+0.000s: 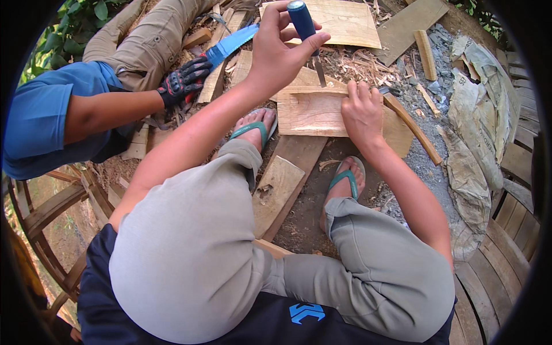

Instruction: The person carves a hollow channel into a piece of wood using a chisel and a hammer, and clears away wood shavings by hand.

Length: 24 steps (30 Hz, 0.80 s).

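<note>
My left hand [282,52] is closed around the blue handle of a chisel [302,22], which stands nearly upright. Its metal blade points down, and the tip is at the far edge of a pale wooden block [310,118]. A shallow hollow with a rough floor is carved into the block's upper face. At the block's right end, my right hand [363,112] grips the edge with bent fingers. Just right of that hand lies a hammer [415,131] with a long wooden handle, its dark head partly hidden behind my fingers.
On the left, a co-worker's gloved hand [185,81] is by a blue saw [231,47]. A wide pale board [345,24] and wood shavings [362,66] lie beyond the block. Planks [279,192] lie between my sandalled feet. Crumpled sacks [474,115] are at right.
</note>
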### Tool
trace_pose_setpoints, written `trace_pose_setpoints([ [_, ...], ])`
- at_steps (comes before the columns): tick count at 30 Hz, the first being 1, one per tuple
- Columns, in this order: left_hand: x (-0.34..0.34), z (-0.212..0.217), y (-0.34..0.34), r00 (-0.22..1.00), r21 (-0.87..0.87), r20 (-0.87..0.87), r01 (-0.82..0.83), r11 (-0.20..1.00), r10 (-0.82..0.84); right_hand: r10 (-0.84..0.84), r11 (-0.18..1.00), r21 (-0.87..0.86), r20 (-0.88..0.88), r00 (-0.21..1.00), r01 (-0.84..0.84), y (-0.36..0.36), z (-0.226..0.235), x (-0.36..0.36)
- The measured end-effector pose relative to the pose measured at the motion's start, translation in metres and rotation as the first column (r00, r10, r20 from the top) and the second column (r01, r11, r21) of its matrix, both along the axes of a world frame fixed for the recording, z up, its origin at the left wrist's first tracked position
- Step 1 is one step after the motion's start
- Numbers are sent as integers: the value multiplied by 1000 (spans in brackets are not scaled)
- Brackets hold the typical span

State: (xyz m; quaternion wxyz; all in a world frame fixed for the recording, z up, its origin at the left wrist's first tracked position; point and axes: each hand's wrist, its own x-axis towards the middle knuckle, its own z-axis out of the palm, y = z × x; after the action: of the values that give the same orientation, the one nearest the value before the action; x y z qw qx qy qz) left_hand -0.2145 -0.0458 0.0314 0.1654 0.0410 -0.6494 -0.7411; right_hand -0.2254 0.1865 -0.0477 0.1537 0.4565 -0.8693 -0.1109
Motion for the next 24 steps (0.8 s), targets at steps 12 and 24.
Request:
trace_pose_setpoints([
  [12, -2, -3, -4, 994, -119, -90, -77, 990, 66, 132, 986, -113, 60, 989, -124, 16, -6, -16],
  [24, 3, -6, -16, 992, -160, -93, -97, 982, 82, 28, 919, -373, 391, 920, 130, 30, 11, -16],
])
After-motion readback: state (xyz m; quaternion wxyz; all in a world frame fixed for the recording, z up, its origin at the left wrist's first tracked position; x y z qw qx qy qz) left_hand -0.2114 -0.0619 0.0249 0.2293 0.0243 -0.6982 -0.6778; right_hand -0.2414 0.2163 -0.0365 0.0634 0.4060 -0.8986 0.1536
